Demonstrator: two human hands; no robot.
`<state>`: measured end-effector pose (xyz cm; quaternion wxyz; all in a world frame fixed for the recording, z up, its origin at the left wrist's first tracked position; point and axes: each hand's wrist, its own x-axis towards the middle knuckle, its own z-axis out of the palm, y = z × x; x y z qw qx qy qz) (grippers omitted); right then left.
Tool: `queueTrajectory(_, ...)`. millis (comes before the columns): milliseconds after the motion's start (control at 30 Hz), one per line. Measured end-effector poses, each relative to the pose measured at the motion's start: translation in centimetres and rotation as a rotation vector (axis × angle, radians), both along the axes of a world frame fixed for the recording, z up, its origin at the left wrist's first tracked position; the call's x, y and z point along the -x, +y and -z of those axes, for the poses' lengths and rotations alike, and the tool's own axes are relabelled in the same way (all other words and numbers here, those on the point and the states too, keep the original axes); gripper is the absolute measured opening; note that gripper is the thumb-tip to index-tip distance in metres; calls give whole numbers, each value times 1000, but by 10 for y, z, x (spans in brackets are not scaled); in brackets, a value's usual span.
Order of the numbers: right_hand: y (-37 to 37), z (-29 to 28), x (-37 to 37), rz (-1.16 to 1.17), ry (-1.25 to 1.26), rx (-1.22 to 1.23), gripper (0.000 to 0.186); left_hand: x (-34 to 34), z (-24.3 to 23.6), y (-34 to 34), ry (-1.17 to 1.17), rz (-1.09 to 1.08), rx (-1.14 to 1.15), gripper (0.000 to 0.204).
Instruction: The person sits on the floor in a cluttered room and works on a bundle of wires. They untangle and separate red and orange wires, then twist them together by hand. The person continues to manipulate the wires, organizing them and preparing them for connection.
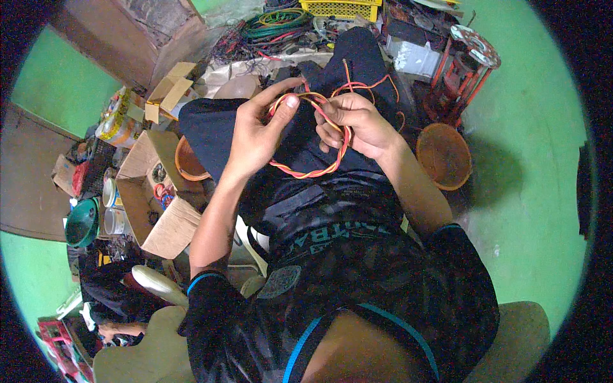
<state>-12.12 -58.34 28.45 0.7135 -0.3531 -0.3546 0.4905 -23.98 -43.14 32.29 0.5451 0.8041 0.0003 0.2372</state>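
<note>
A twisted red-and-yellow wire [305, 173] is bent into a loop above my lap. At the loop's upper left, my left hand [258, 131] has its thumb and fingers closed round the wire. My right hand [363, 124] pinches the loop at its right side, fingers curled in. Beyond the right hand, loose wire ends [370, 85] trail over my dark trouser leg. My knees, in dark trousers [214, 131], lie under both hands.
To the left stands an open cardboard box [167, 231] holding some wire, with a green basin [83, 222] farther left. Orange bowls [444, 157] flank my legs. Heaped cables [274, 25], a yellow crate [341, 9] and a red metal frame [456, 80] stand ahead. Another person's hand [115, 330] shows at lower left.
</note>
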Motion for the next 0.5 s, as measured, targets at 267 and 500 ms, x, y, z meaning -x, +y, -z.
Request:
queueTrajectory(267, 2, 3, 5, 14, -102, 137, 32, 4, -1, 3, 318, 225, 459, 29)
queueTrajectory(500, 9, 1, 16, 666, -658, 31, 29, -5, 15, 9, 26, -105, 144, 24)
